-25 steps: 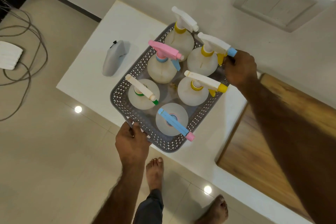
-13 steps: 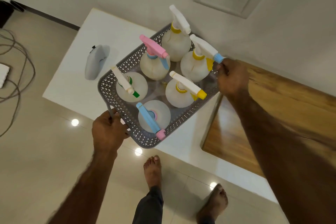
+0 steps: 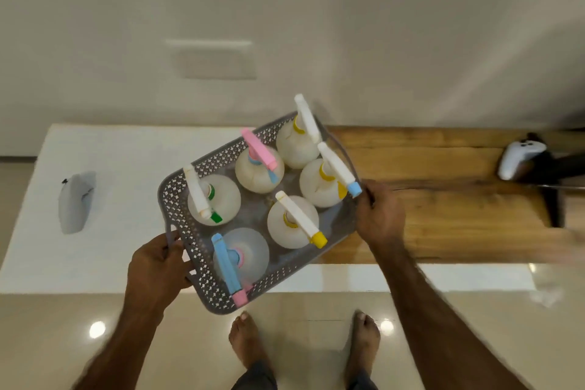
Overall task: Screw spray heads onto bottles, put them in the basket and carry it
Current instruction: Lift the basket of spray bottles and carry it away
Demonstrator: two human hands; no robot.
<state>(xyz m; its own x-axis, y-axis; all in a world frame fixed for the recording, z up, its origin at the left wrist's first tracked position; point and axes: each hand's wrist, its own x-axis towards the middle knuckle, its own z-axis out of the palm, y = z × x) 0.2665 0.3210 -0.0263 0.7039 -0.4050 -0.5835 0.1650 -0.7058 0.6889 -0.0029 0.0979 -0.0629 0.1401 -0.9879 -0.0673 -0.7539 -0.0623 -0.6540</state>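
A grey perforated basket [image 3: 202, 252] hangs in the air in front of me, over the table's near edge. My left hand [image 3: 158, 263] grips its handle at the near left. Gripping the opposite handle at the far right is my right hand [image 3: 380, 215]. Inside stand several translucent white bottles, all with spray heads on. One has a pink head [image 3: 258, 144], one a blue head with a pink tip [image 3: 226, 266]. Another has a white head with a yellow tip [image 3: 299, 218]. Others carry white heads with a green trigger [image 3: 198, 196], a blue tip [image 3: 337, 168] and a yellow collar [image 3: 305, 119].
A low table runs along the wall, white top [image 3: 120, 199] on the left and wooden top [image 3: 443, 199] on the right. A grey controller [image 3: 76, 201] lies on the white part, a white controller [image 3: 519, 158] on the wood. My bare feet [image 3: 247, 339] stand on beige tiles.
The view has swung to face the wall squarely. The basket, held by both hands, has come off the table and moved right and toward me; it now hangs partly past the table edge.
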